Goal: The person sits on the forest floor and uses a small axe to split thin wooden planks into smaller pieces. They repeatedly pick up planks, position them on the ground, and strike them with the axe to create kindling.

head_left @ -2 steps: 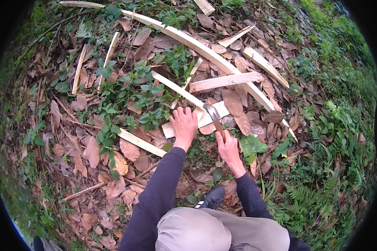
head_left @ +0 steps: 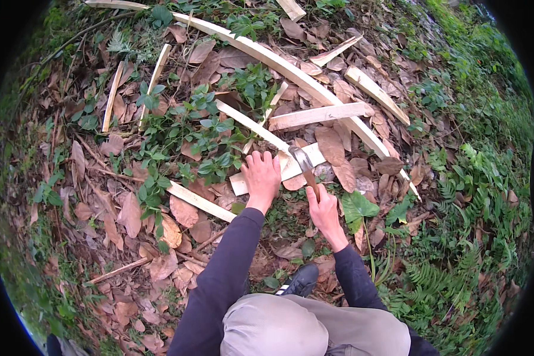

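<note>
Little has shifted; left hand [head_left: 261, 177] lies open, pressing the pale split wood slat [head_left: 279, 170]; right hand [head_left: 324, 207] grips the wooden-handled chopping knife [head_left: 304, 163]; chopping in hand; next stroke needs clear fingers.

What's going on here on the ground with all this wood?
A person crouches over leaf litter strewn with pale split wood strips. The left hand presses flat on a short pale plank. The right hand grips the wooden handle of a chopping knife, its blade resting on that plank. A long curved strip lies beyond, and a dark shoe shows below.
</note>
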### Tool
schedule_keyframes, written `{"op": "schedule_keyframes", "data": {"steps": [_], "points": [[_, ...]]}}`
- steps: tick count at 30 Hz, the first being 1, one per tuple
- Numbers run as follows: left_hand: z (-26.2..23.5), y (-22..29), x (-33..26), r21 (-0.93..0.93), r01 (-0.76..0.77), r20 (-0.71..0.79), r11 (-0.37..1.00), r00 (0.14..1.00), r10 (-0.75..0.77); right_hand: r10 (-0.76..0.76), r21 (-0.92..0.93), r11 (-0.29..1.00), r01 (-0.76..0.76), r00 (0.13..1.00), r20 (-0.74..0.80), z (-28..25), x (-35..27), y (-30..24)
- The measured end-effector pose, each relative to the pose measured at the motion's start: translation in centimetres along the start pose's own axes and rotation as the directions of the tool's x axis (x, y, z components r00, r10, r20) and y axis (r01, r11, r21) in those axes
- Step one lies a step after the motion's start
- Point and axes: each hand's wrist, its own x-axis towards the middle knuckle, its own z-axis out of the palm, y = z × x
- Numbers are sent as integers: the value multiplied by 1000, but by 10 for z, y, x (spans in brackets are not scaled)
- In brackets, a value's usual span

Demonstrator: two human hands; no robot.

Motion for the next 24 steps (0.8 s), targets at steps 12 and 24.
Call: {"op": "schedule_keyframes", "data": {"steps": [12,24], "points": [[0,-5,4,-24,-2,6,1000,1000,3,-357,102,916,389,903,-239,-24,-16,-24],[6,-9,6,-14,44,31,999,999,-44,-279,51,954,295,937,-209,-42,-7,-68]]}}
